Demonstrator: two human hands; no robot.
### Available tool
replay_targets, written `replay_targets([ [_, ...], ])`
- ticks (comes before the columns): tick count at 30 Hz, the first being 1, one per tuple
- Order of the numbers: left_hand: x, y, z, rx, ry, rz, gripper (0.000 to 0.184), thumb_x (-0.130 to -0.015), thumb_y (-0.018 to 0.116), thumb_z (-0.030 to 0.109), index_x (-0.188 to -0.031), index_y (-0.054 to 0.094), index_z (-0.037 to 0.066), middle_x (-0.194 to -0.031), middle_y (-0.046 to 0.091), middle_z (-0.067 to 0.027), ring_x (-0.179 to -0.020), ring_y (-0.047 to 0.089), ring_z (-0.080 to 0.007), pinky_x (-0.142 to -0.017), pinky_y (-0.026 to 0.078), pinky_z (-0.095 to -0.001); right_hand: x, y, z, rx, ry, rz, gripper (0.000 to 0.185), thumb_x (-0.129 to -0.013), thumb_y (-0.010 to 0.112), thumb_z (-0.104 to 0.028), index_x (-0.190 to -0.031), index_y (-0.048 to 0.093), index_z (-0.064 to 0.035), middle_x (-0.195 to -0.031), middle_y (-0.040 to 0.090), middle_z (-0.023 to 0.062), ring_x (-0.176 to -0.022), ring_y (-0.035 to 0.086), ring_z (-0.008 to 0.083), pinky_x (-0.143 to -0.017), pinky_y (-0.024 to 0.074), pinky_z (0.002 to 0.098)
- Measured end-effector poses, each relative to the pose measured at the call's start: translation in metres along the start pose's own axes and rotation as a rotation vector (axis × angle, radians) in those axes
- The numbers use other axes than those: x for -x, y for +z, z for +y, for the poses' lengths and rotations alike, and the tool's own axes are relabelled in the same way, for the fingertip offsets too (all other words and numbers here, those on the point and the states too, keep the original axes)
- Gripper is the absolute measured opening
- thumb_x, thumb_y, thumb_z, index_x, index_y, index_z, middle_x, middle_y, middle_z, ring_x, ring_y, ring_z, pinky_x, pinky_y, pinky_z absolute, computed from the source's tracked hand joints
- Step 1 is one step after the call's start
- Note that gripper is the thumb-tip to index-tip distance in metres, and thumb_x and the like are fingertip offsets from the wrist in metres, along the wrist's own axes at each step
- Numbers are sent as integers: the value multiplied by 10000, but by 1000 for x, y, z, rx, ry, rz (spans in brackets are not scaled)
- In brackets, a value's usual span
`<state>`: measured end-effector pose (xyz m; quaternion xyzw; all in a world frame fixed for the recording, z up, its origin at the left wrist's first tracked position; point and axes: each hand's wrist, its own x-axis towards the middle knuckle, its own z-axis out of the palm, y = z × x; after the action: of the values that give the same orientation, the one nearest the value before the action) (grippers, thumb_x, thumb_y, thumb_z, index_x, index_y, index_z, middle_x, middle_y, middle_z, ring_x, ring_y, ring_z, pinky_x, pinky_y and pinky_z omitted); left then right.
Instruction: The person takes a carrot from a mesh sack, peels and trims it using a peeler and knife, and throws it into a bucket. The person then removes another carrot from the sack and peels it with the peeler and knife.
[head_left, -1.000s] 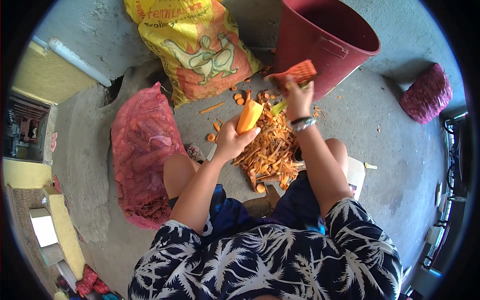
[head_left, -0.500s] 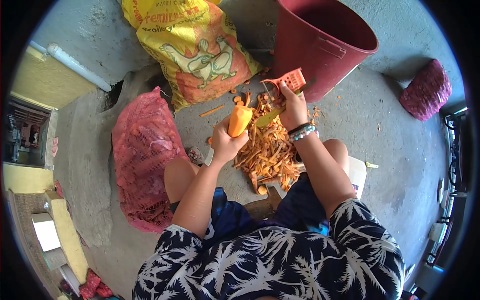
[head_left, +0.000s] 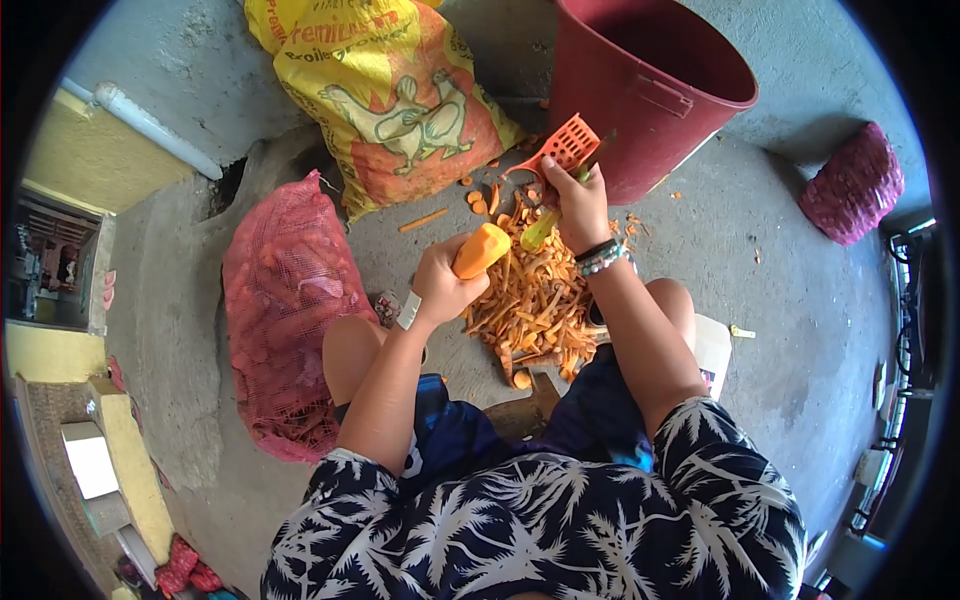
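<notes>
My left hand (head_left: 446, 282) is closed around a thick peeled carrot (head_left: 482, 251), which tilts up and to the right. My right hand (head_left: 582, 212) grips an orange peeler (head_left: 571, 144) with a slotted, flat body that points away from me. A yellow-green handle (head_left: 540, 230) also sticks out of that hand, below the fingers; what it belongs to is mostly hidden. Beneath both hands, a heap of carrot peelings (head_left: 535, 300) covers the floor between my legs, with cut carrot ends scattered round it.
A red mesh sack of carrots (head_left: 290, 310) lies at left. Beyond the heap stand a yellow printed feed sack (head_left: 400, 110) and a tall dark-red bin (head_left: 625, 110). A purple mesh bag (head_left: 855, 185) rests by the right wall. A wooden piece (head_left: 535, 405) is between my legs.
The carrot in my left hand has tipped over to the right and come slightly lower. My right hand has turned, moving a little left, so the peeler's slotted face shows more.
</notes>
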<state>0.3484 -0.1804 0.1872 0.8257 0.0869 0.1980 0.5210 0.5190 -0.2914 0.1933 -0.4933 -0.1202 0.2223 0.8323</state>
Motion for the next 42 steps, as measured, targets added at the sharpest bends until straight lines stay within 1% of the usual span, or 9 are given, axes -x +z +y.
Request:
replay_targets([
  [7,-4,-1,-7,-142,-277,-68,296,-657,602,101,-936,589,1,-782,633,-161,-723,632,-274,-636,476,-315,29,22,-6,220,-238,-143,275,-794,624,-39,-1023,475,-3,-915,593,51,-779,570,84,-627,487,215],
  [13,5,10,-14,-125,-178,-60,267,-682,601,106,-921,571,-9,-720,606,-105,-608,592,-183,-558,458,-293,-21,-21,-5,212,-210,243,182,-800,598,-29,-938,480,-20,-781,607,44,-682,597,119,-553,482,251],
  [18,-3,-7,-40,-239,-584,-124,506,-772,617,322,-1129,473,-6,-886,627,-175,-809,623,-277,-703,477,-352,10,-15,-2,1634,-145,-240,197,-767,543,-142,-936,548,-42,-788,620,184,-746,608,346,-648,488,419],
  [24,9,-5,-45,-693,-701,-447,620,-777,616,348,-1309,375,142,-1179,533,-150,-1100,495,-320,-905,389,-361,12,-38,16,1870,-16,-284,189,-780,516,-137,-931,559,-31,-799,633,161,-746,631,293,-639,506,389],
  [29,-15,-6,-46,-478,-735,-692,490,-800,600,269,-1262,462,183,-942,635,-76,-650,588,-152,-603,484,-295,52,-53,0,1895,124,-469,202,-794,499,-143,-927,585,-19,-877,639,159,-826,631,285,-686,511,379],
  [31,-73,-4,1,-555,-441,-699,408,-792,610,189,-1189,523,149,-818,623,-39,-600,535,-88,-545,456,-269,61,-63,2,1866,150,-392,221,-775,510,-130,-953,573,-15,-873,637,163,-810,631,295,-678,509,386],
  [37,-179,-6,182,-549,733,420,721,-673,716,348,-1246,416,30,-1011,581,-167,-860,595,-281,-731,483,-331,80,-64,-6,1827,50,-181,244,-767,471,-84,-997,544,-50,-811,629,189,-763,627,322,-640,503,407],
  [38,-154,-14,216,-450,533,323,718,-728,646,311,-1298,321,17,-1250,388,-224,-1151,399,-372,-936,378,-400,84,-65,-5,1811,9,-166,243,-766,472,-81,-997,542,-53,-796,627,193,-754,626,326,-634,500,413],
  [42,-73,-72,176,-474,775,402,512,-705,693,261,-1116,513,13,-1025,584,-161,-955,559,-310,-795,465,-378,104,-65,2,1436,-348,-187,236,-760,563,-134,-977,511,-58,-750,605,191,-711,584,382,-614,472,442],
])
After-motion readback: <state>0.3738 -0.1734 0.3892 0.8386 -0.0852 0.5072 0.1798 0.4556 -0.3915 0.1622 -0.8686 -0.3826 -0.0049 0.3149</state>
